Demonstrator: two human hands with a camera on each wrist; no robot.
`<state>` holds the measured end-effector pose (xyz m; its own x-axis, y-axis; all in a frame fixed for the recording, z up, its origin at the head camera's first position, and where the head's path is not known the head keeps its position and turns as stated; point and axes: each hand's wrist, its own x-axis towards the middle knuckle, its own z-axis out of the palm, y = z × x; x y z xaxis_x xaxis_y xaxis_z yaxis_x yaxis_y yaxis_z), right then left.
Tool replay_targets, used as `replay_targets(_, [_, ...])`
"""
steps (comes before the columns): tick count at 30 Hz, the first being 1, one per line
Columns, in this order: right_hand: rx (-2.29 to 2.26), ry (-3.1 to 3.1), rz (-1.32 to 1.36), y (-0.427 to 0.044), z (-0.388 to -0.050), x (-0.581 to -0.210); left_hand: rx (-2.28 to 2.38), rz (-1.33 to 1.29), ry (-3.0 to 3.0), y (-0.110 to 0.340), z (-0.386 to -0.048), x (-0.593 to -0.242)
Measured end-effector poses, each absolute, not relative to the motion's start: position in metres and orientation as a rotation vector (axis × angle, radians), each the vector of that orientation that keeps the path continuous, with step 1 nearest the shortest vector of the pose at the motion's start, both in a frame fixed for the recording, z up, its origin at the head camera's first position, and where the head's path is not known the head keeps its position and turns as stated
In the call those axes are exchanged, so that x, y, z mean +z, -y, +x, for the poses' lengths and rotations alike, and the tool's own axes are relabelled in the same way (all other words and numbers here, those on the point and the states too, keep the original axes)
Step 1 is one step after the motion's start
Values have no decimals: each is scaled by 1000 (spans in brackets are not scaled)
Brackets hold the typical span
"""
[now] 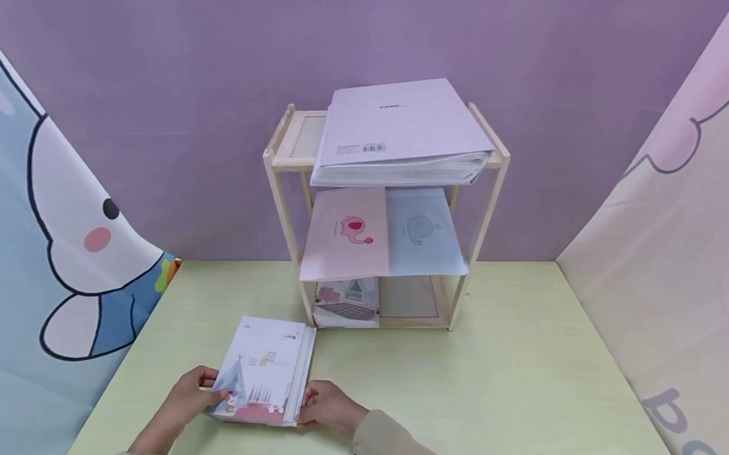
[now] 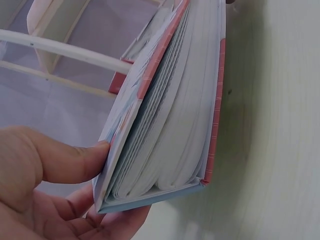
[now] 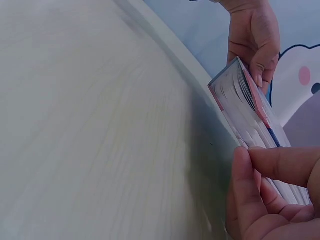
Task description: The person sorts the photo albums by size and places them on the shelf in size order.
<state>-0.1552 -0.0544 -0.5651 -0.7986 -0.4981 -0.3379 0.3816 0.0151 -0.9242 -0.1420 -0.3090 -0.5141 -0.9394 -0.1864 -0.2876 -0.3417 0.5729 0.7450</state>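
Note:
A thick hardcover photo album (image 1: 263,368) with a tent drawn on its pale cover is held between both hands at the table's front left. My left hand (image 1: 194,392) grips its left side, thumb on the cover and fingers underneath. In the left wrist view, the album (image 2: 170,125) shows its page edges, tilted in that view, with the left thumb (image 2: 75,162) against the cover. My right hand (image 1: 329,407) pinches the lower right edge. The right wrist view shows the right thumb and forefinger (image 3: 285,162) on the album's edge (image 3: 250,112).
Behind stands a small wooden shelf (image 1: 487,215). A large white album (image 1: 403,128) lies on top. A pink album (image 1: 346,233) and a blue one (image 1: 424,232) jut from the middle tier. Another illustrated album (image 1: 346,304) lies on the bottom tier's left side. Printed cloths enclose the table (image 1: 519,379).

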Motion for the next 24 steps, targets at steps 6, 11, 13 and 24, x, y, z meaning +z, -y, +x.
replay_targets(6, [-1847, -1686, -158, 37, -155, -566, 1325, -467, -2588, 296, -141, -516])
replay_targets(11, [-1862, -1672, -170, 25, -151, -565, 1332, -498, -2561, 286, -139, -519])
replay_targets(13, [-1868, -1673, -167, 21, -149, -564, 1348, -492, -2558, 283, -138, -519])
replay_targets(24, [-1896, -1708, -201, -2, -145, -566, 1435, -471, -2539, 263, -132, -514])
